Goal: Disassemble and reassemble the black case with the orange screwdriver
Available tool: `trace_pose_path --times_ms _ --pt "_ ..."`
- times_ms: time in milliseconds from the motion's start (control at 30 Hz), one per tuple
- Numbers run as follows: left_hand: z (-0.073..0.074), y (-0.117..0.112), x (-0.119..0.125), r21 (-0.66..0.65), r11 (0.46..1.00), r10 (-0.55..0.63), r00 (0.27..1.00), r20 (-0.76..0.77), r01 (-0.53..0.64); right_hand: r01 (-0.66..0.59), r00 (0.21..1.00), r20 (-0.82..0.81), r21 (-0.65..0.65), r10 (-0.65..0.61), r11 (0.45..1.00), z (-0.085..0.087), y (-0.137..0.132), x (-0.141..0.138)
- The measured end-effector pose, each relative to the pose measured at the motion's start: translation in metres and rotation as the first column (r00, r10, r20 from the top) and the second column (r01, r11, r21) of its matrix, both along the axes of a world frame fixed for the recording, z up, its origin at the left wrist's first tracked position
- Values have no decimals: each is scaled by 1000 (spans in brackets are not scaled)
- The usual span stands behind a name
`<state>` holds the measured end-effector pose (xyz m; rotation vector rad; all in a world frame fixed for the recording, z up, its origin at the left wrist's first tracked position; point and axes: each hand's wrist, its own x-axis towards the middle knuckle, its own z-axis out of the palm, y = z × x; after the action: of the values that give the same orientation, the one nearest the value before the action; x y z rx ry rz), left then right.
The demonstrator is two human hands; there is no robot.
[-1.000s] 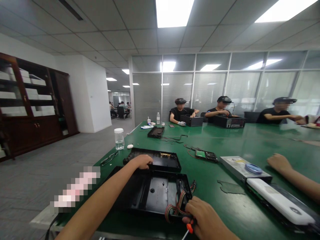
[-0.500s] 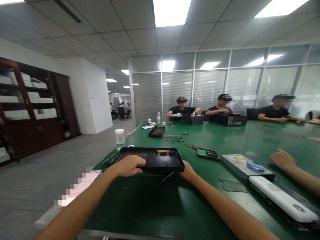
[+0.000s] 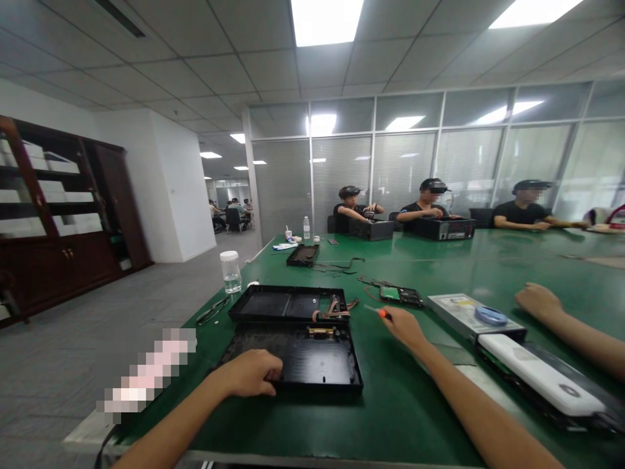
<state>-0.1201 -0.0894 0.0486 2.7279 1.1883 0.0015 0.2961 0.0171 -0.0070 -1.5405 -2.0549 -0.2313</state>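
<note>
My left hand (image 3: 251,372) is closed at the front left of a shallow black plastic casing half (image 3: 303,365), its fingers curled onto the tray. The casing lies flat with its inside up; a gold-coloured connector (image 3: 321,332) sits at its back edge. Directly behind it is a second black casing half (image 3: 273,303), with ribbon cables (image 3: 334,307) at its right end. To the right, above the table, my right hand (image 3: 403,326) is closed around a screwdriver (image 3: 381,313) with a red-orange handle part, its shaft pointing left.
Another person's hand (image 3: 540,301) rests at the right, near a metal box (image 3: 452,309) with a blue roll (image 3: 491,316) and a white device (image 3: 541,374). A green circuit board (image 3: 390,294), a clear jar (image 3: 231,272) and black-handled tool (image 3: 212,311) surround the casing. Co-workers sit opposite.
The front casing half has come down onto the table, uncovering the half behind it. My right hand has left its edge and moved right and up with the screwdriver.
</note>
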Motion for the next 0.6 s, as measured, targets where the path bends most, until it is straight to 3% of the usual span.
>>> trace_pose_path --times_ms 33,100,167,233,333,467,600 --pt "-1 13 2 -37 999 32 999 -1 -32 40 997 -69 -18 -41 999 2 0 -2" --pt "-1 41 7 -37 996 84 995 55 -82 3 987 -158 -68 -14 998 2 -3 -13" --pt "1 72 12 128 985 92 978 185 -117 -129 977 -184 -124 105 984 0 -7 -27" --pt "-2 100 15 325 932 65 959 276 -157 -220 967 -169 -173 191 960 -3 -12 -43" --pt "-17 131 17 296 950 49 983 177 -101 -250 965 -135 -218 224 943 -5 -18 -63" --pt "-37 142 15 258 961 62 988 142 -98 -280 957 -150 -247 249 928 -6 -19 -74" --pt "-30 132 11 261 962 60 994 94 -83 -285 954 -181 -293 239 913 -6 -16 -74"
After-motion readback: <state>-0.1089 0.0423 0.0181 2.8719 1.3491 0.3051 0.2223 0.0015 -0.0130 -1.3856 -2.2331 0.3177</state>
